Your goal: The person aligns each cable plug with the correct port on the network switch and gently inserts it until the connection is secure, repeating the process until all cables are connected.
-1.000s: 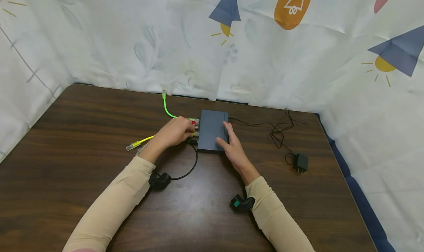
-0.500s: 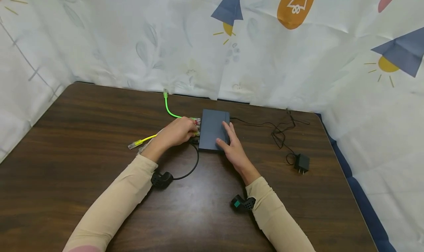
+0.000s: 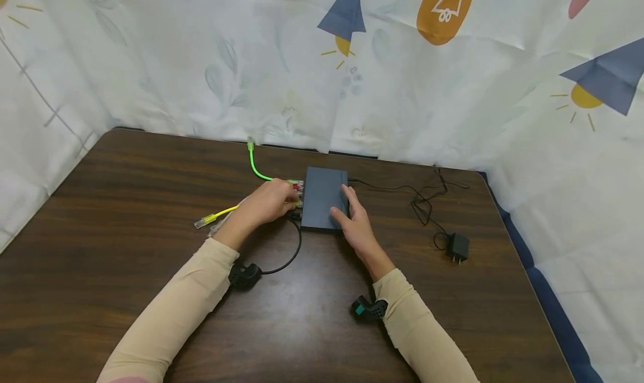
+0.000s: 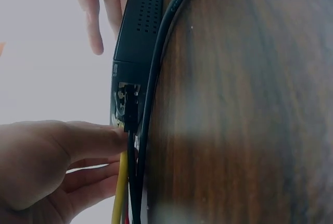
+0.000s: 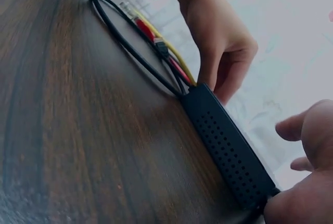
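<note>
Grey-blue network switch [image 3: 324, 197] lies on the table [image 3: 302, 327]: left hand [image 3: 273, 199] pinches a yellow Ethernet cable [image 4: 120, 185] at 1 side; right hand [image 3: 356, 226], fingers spread, touches the opposite side. Only wrist views show vent holes [image 5: 223, 148].

a flat, dark grey box [image 3: 324, 195] lies on the tabletop [image 3: 302, 321], with rows of small round holes along its near side. the left hand [image 3: 268, 203] pinches a yellow cable [image 3: 225, 211] at the box's left side, its other end loose with a clear plug. a black cable [image 3: 300, 239], plugged in just beside it, bends in a curve. the right hand [image 3: 358, 226] rests on the box's right edge, thumb on top
</note>
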A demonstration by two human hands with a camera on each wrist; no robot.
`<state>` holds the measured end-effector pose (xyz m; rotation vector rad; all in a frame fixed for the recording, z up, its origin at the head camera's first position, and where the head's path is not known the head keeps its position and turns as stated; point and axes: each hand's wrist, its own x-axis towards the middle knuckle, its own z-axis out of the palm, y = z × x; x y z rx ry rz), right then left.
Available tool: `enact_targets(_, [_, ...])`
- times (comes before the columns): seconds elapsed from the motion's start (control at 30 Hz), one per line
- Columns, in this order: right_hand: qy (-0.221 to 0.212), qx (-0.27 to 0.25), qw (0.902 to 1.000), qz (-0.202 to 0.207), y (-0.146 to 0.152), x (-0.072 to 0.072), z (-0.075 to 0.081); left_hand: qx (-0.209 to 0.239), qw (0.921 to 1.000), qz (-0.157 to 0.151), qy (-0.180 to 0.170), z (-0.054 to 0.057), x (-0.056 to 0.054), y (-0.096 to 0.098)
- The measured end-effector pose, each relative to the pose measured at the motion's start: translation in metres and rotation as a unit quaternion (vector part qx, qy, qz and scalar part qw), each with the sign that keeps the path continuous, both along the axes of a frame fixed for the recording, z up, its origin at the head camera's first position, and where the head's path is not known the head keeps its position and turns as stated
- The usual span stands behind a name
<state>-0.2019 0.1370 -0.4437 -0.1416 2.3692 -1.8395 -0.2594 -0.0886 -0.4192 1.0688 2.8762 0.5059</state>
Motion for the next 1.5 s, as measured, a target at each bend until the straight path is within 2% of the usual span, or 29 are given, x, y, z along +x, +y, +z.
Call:
enact_targets(0.07, [0.015,-0.015,0.9997,-0.014,0.003,-0.004,-0.010,0.001,0.9999,0.005,-0.013,-0.001,0.000,0.000])
enact_targets(0.3, [0.017,-0.037,0.9982,-0.043,0.006,-0.006,-0.008,0.018,0.9993,0.015,-0.030,0.002,0.000,-0.006])
enact_targets(0.5, [0.019,-0.033,0.9981,-0.049,0.006,-0.006,-0.008,0.037,0.9973,0.047,-0.043,0.009,0.000,-0.016])
enact_targets(0.67, [0.022,-0.034,0.9980,-0.048,0.006,-0.011,-0.008,0.028,0.9964,0.065,-0.046,0.014,-0.008,-0.018])
enact_targets(0.87, [0.037,-0.025,0.9977,-0.051,0.006,-0.015,-0.003,0.017,0.9947,0.073,-0.070,0.018,-0.018,-0.013])
enact_targets(1.0, [0.044,-0.023,0.9973,-0.054,0.007,-0.020,0.000,0.017,0.9934,0.081,-0.080,0.017,-0.020,-0.012])
enact_targets(1.2, [0.032,-0.032,0.9976,-0.052,0.007,-0.025,0.007,0.015,0.9933,0.082,-0.080,0.013,-0.020,-0.011])
enact_targets(1.37, [0.025,-0.024,0.9980,-0.054,0.001,-0.017,0.026,0.005,0.9937,0.081,-0.077,0.011,-0.020,-0.010])
enact_targets(1.5, [0.022,-0.018,0.9983,-0.051,-0.003,-0.015,0.030,0.000,0.9941,0.082,-0.071,0.011,-0.020,-0.012])
